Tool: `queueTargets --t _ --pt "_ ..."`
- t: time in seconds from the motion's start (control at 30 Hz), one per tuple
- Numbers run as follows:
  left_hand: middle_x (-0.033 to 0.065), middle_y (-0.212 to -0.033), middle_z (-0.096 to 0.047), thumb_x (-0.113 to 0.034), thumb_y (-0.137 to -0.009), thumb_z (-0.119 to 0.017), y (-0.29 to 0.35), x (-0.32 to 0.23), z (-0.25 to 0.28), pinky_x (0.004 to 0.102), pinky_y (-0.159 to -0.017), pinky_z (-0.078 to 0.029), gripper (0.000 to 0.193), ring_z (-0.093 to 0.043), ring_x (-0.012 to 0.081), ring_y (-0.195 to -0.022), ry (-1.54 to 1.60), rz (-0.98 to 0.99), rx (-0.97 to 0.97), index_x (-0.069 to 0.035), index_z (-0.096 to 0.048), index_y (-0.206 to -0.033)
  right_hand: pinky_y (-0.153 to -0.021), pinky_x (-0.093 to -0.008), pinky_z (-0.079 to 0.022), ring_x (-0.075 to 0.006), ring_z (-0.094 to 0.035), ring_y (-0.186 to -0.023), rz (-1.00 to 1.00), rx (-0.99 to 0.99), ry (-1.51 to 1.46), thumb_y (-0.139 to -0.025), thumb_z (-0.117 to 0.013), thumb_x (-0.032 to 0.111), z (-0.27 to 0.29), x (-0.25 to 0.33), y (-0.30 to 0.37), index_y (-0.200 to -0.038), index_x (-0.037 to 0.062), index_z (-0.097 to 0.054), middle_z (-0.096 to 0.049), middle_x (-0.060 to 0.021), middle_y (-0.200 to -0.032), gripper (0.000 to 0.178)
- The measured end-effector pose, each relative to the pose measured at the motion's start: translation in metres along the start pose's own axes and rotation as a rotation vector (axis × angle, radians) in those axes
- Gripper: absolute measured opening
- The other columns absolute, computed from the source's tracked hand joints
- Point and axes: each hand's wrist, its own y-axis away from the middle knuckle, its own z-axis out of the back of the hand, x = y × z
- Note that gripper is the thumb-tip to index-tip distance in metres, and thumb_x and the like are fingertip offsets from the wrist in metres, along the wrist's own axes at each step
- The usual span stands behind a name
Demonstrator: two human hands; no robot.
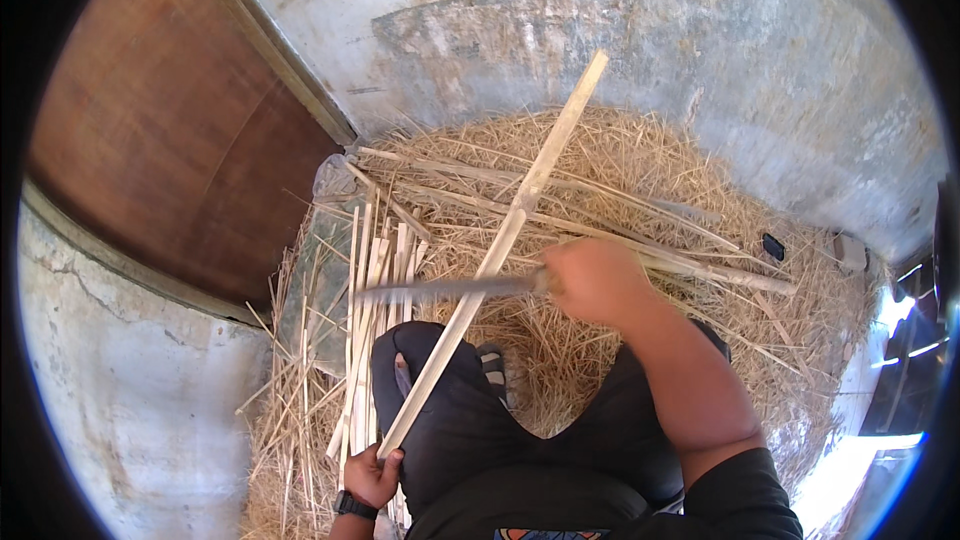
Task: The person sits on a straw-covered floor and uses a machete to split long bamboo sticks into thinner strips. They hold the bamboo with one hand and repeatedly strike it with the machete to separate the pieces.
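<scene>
Bamboo strip [513, 225], long, narrow and pale yellow, slants over my left thigh in dark trousers [440, 430], above dry golden straw [570, 370].
Split lengthwise, the strip shows a shallow channel in its lower part, a ridged node near mid-length and a squared far end. My left hand [372, 477] is closed around its near end, thumb on top; my right hand [597, 280] is clenched on the handle of a long grey knife [440, 290], whose blurred blade crosses the strip's line. I cannot tell whether they touch. The strip's long axis runs from lower left to upper right, far end pointing away from me toward the stained whitewashed wall [650, 60].
</scene>
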Motion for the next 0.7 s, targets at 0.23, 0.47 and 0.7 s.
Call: queueTargets --t 0.23,0.47,0.7 --pt "0.0212 -0.064 -0.064 -0.044 -0.092 -0.065 0.009 -0.014 -0.013 0.0497 -0.057 -0.052 0.043 -0.065 0.0427 -0.061 -0.247 0.02 -0.136 -0.003 -0.063 -0.079 -0.067 -0.0483 -0.054 -0.0354 -0.068 -0.075 -0.006 -0.051 0.005 -0.082 -0.069 0.021 0.007 0.003 0.01 -0.092 0.008 -0.063 -0.067 -0.0139 -0.077 0.017" --pt "0.0203 -0.066 -0.065 -0.042 -0.091 -0.068 0.016 -0.014 -0.014 0.0503 -0.058 -0.052 0.039 -0.066 0.0427 -0.064 -0.238 0.061 -0.192 -0.003 -0.066 -0.083 -0.065 -0.0481 -0.054 -0.0346 -0.068 -0.073 0.214 0.026 0.052 -0.084 -0.067 0.021 -0.014 0.028 0.001 -0.093 0.0077 -0.064 -0.066 -0.0138 -0.073 0.017" --pt "0.0231 -0.065 -0.063 -0.048 -0.092 -0.064 0.011 -0.018 -0.01 0.0517 -0.055 -0.05 0.047 -0.064 0.0443 -0.062 -0.267 0.017 -0.161 -0.002 -0.064 -0.083 -0.067 -0.0458 -0.055 -0.0327 -0.069 -0.075 -0.196 -0.166 -0.024 -0.081 -0.068 0.017 -0.01 -0.036 -0.022 -0.1 0.0087 -0.066 -0.067 -0.0128 -0.075 0.021"
